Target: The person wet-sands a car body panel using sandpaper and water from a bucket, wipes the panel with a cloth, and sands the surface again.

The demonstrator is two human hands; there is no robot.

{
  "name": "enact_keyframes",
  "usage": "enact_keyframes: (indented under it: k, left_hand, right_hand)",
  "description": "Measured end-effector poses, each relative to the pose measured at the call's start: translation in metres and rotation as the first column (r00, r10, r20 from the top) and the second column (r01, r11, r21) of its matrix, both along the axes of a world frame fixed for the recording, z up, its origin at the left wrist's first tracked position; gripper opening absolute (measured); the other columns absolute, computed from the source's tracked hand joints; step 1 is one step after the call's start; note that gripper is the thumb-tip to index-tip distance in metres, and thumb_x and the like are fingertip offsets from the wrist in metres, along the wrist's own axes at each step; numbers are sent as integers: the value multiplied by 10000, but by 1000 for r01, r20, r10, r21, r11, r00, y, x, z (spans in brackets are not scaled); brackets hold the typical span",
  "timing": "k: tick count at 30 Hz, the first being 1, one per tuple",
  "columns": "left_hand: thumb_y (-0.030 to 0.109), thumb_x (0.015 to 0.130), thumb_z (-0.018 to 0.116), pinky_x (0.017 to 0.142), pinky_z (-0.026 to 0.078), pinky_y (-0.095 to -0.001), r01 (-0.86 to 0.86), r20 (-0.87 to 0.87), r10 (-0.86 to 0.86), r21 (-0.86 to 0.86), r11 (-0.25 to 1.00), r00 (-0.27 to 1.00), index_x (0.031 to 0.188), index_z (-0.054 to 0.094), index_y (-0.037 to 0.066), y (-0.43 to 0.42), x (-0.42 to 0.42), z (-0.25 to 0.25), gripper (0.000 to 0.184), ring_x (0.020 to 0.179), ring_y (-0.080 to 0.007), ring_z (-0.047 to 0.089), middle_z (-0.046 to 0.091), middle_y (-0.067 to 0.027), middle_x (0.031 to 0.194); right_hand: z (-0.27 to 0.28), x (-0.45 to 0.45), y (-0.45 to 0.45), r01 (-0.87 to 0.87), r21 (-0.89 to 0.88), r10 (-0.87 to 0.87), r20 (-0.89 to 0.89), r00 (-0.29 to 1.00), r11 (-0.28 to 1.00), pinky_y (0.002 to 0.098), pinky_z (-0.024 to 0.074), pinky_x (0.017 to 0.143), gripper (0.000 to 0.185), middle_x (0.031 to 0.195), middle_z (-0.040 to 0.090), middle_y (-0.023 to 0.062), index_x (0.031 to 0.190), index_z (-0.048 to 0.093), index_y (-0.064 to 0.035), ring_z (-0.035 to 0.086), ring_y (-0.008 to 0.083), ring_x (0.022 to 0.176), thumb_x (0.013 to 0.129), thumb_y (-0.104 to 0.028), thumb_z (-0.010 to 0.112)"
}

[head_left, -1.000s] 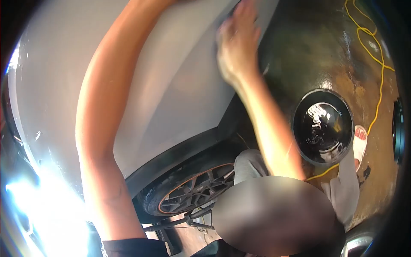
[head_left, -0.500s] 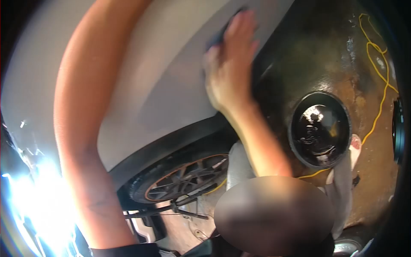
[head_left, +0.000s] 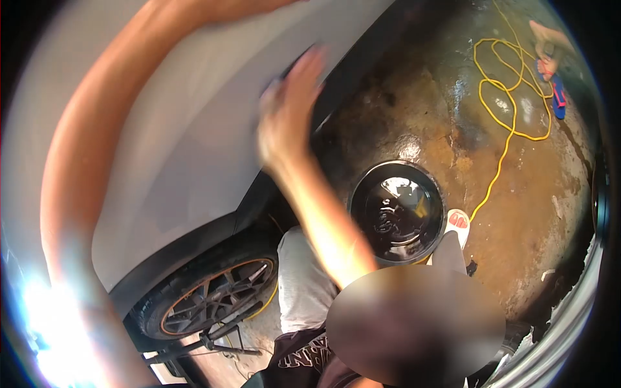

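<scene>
Pressing the blurred right hand, with fingers together, over a thin dark pad, visible only as an edge beside and beneath the fingers, against the smooth silver-grey vehicle panel. Cannot tell whether pinched or merely pushed flat. Reaching along the same panel with the left hand, cut by the upper border; cannot tell how gripped. Visible near the right forearm: a round black basin holding liquid.

Two hands, one grey car, one wheel, one basin
</scene>
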State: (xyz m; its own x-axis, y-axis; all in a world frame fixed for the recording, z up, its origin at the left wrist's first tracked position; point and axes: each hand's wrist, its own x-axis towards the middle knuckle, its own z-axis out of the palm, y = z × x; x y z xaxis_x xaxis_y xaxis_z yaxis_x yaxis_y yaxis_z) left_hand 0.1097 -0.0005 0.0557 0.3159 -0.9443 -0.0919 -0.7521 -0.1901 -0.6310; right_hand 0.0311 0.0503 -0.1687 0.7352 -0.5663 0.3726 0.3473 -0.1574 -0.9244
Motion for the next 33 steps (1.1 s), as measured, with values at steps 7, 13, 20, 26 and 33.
enact_keyframes:
  k: [7,13,20,26,33]
  left_hand:
    - [297,925,689,1164,325,-547,21,58,-22,28,999,998,1148,714,146,-1,13,-3,270,1296,-268,523,614,-121,1306]
    - [305,929,672,1162,330,-518,-10,20,9,20,1000,1000,1139,718,131,-3,3,-3,277,1291,-262,527,617,-119,1301]
    - [289,919,674,1155,336,-516,19,-17,-20,-15,1000,1000,1112,727,109,-3,-3,3,270,1277,-259,538,627,-125,1284]
    - [293,901,676,1149,338,-520,56,-24,-56,-25,998,998,1124,727,113,1,13,-2,291,1249,-262,559,650,-117,1249]
    - [300,906,658,1139,342,-514,86,-31,-87,-39,996,996,1115,731,117,2,15,1,288,1238,-264,564,650,-119,1254]
  right_hand:
    - [-18,21,-24,-43,1,43,22,999,999,536,-84,1197,670,1632,116,244,1548,101,56,126,333,1525,1063,-366,290]
    - [7,67,-72,55,223,-73,71,995,973,592,64,1195,678,1614,82,306,1529,135,88,69,442,1509,1047,-325,373]
    - [22,-62,33,-256,-319,298,88,951,913,741,41,1101,855,1609,129,309,1510,255,86,78,582,1458,888,-400,584]
    - [27,53,-54,-39,260,18,82,996,965,448,88,1218,652,1631,157,229,1559,101,27,125,325,1526,1063,-332,326]
    - [56,-106,86,-327,-386,360,13,933,862,693,114,1128,767,1583,253,250,1464,355,58,180,438,1481,911,-419,590]
